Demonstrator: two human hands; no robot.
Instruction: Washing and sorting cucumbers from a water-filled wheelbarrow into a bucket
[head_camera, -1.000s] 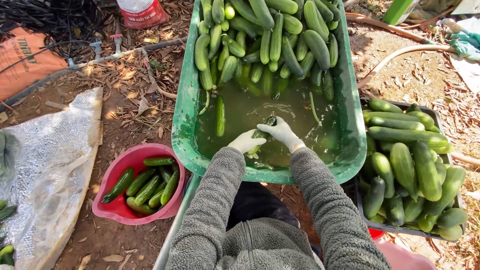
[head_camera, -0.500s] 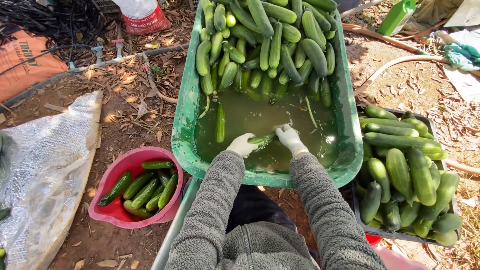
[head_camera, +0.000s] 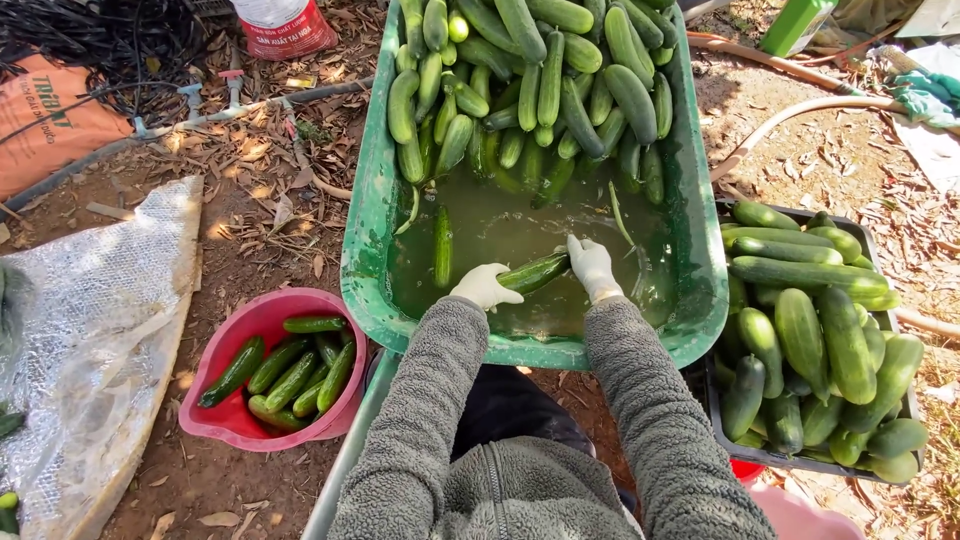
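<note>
Both my hands wear white gloves and hold one green cucumber (head_camera: 534, 272) just above murky water in a green wheelbarrow tub (head_camera: 362, 230). My left hand (head_camera: 484, 286) grips its near end. My right hand (head_camera: 593, 266) grips its far end. The cucumber lies tilted, rising toward the right. Another cucumber (head_camera: 442, 247) floats upright in the water to the left of my hands. A heap of cucumbers (head_camera: 540, 80) fills the far half of the tub.
A pink bucket (head_camera: 232, 345) with several cucumbers sits on the ground at my left. A dark crate (head_camera: 880, 250) piled with cucumbers stands at my right. A hose (head_camera: 800, 105), plastic sheeting (head_camera: 95, 330) and sacks lie around on leaf-strewn dirt.
The cucumber has come up from the water surface and turned more level. My right hand slid out along it toward the right while my left hand stayed near the tub's front rim.
</note>
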